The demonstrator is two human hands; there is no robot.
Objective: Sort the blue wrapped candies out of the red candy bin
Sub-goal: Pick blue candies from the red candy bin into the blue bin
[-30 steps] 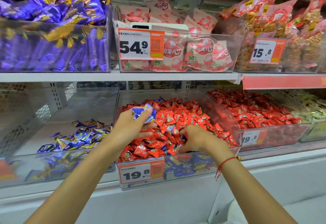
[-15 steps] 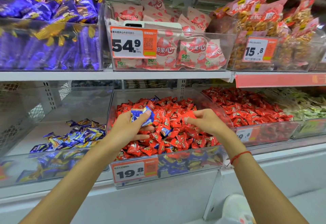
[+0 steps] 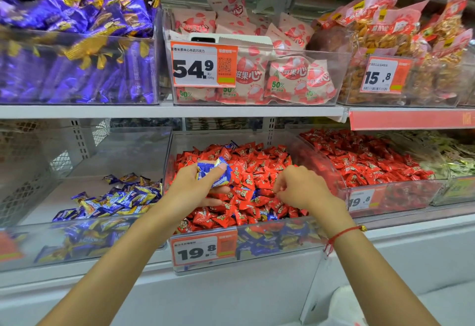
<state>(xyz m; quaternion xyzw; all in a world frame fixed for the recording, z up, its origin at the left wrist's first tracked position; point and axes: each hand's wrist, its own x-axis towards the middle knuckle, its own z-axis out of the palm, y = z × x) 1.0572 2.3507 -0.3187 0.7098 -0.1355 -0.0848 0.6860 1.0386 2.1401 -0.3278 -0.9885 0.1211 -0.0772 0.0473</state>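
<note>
- The left hand (image 3: 191, 188) hangs over the left part of the red candy bin (image 3: 257, 243), thumb and fingers clamped on a small bunch of blue wrapped candies (image 3: 213, 174) held just above the red heap.
- The right hand (image 3: 299, 188) is over the middle of the same bin, fingers curled down with the tips among the red candies (image 3: 257, 166); whether they pinch a piece cannot be told.
- A few blue wrappers (image 3: 264, 214) show between the red ones near the bin's front wall, below the right hand.
- A price tag (image 3: 203, 250) reading 19.8 sits on the bin's front.
- Left of the bin, a clear bin (image 3: 84, 244) holds a low pile of blue and yellow candies (image 3: 115, 200).
- Right of the bin stands another bin of red candies (image 3: 367, 161).
- A red string bracelet (image 3: 341, 234) circles the right wrist.
</note>
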